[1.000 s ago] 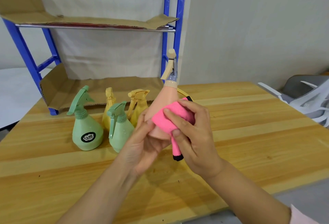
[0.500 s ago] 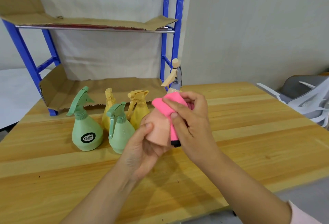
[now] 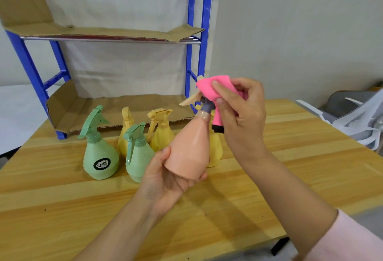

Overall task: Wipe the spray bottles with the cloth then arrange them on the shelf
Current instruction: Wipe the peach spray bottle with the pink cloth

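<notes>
peach spray bottle: off the bench, up in the air, tilted with spray head up and to the right, trigger pointing left. left hand: cups the wide base from below, fingers curled round it, gripping. right hand: up at the spray head, fingers pinching pink cloth, pressing it over the top of the head. cloth bunched, one black-edged end hanging down beside the bottle neck. grey collar visible just under the cloth. pink sleeve at lower right corner.

behind the hands, all upright on the bench: large green bottle with round black label, leftmost; small green bottle just beside it on the right; left yellow bottle and middle yellow bottle behind the greens; right yellow bottle mostly hidden behind the peach one.

blue shelf at far side of bench, against the wall. lower cardboard lining the bottom level, upper cardboard lining the level above. white chairs past the right edge of the bench.
</notes>
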### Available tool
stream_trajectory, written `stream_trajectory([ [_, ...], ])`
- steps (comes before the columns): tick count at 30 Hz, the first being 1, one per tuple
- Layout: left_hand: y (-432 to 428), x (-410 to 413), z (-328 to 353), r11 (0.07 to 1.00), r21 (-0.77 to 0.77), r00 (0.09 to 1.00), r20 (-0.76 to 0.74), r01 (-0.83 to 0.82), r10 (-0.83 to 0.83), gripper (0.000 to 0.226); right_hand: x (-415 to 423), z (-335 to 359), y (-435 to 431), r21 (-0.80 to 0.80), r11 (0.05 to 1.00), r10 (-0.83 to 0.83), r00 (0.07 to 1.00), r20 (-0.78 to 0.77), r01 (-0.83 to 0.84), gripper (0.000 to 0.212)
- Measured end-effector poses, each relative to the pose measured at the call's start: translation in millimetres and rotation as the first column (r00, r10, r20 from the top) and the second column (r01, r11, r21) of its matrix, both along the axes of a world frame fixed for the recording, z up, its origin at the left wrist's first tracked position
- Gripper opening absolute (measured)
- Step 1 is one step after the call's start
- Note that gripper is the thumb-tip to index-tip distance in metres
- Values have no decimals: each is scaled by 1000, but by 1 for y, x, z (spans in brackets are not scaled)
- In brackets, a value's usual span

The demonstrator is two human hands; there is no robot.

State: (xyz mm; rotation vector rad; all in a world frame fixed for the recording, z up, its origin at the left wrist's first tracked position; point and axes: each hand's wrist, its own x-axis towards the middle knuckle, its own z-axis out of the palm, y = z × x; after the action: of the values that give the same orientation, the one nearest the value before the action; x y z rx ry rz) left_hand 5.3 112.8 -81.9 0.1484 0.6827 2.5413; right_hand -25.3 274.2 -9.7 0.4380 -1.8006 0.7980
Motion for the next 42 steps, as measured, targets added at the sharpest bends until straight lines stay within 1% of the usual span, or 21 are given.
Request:
stream_trajectory([
  [4, 0, 3, -1, 1000, 2, 1000, -2, 14, -14, 93, -7, -14, 0, 70, 997, 5, 995, 102, -12, 32],
  [10, -7, 0, -3, 1000, 11, 1000, -16, -8, 8, 88, 6, -28, 1, 46, 994, 93, 983, 158, -101, 29],
  [12, -9, -1, -3, 1000, 11, 1000, -19, -14, 15, 93, 10, -31, 0, 51, 993, 102, 984, 148, -111, 28],
  [14, -10, -1, -3, 1000, 9, 1000, -24, -12, 12, 100, 10, -28, 0, 89, 991, 85, 988, 131, -97, 29],
  [16, -9, -1, -3, 1000, 6, 999, -36, -16, 16, 105, 7, -19, 0, 144, 988, 31, 992, 119, -48, 30],
  [20, -7, 3, -1, 999, -4, 997, -66, -42, 42, 99, -3, 0, -3, 175, 983, -83, 990, 111, 63, 36],
  [24, -7, 2, 5, 995, 7, 993, -53, -101, 101, 100, 0, -13, -5, 163, 985, -70, 987, 145, 46, 38],
  [27, -10, -3, 7, 985, -69, 984, -89, -159, 153, 107, 12, -33, -9, 138, 990, -11, 981, 195, -17, 36],
  [29, -13, -7, 7, 974, -129, 976, -131, -188, 171, 109, 21, -43, -13, 155, 986, 21, 977, 212, -55, 36],
  [31, -14, -9, 10, 968, -139, 969, -164, -207, 184, 98, 30, -50, -16, 191, 978, 44, 973, 225, -89, 36],
  [32, -15, -9, 13, 966, -138, 967, -161, -218, 195, 87, 35, -53, -17, 209, 972, 57, 973, 223, -105, 36],
  [34, -16, -7, 17, 961, -150, 967, -145, -231, 210, 57, 45, -60, -20, 242, 961, 82, 973, 215, -135, 36],
  [35, -16, -7, 17, 965, -157, 971, -153, -210, 186, 49, 49, -63, -22, 270, 953, 86, 976, 202, -140, 35],
  [38, -17, -4, 18, 978, -145, 979, -157, -149, 126, 47, 53, -63, -25, 329, 935, 88, 986, 144, -132, 29],
  [40, -18, -3, 17, 990, -106, 987, -142, -94, 79, 50, 50, -56, -24, 289, 948, 91, 985, 146, -131, 28],
  [42, -16, -5, 13, 993, -95, 985, -160, -75, 59, 50, 46, -46, -24, 246, 963, 70, 981, 178, -113, 32],
])
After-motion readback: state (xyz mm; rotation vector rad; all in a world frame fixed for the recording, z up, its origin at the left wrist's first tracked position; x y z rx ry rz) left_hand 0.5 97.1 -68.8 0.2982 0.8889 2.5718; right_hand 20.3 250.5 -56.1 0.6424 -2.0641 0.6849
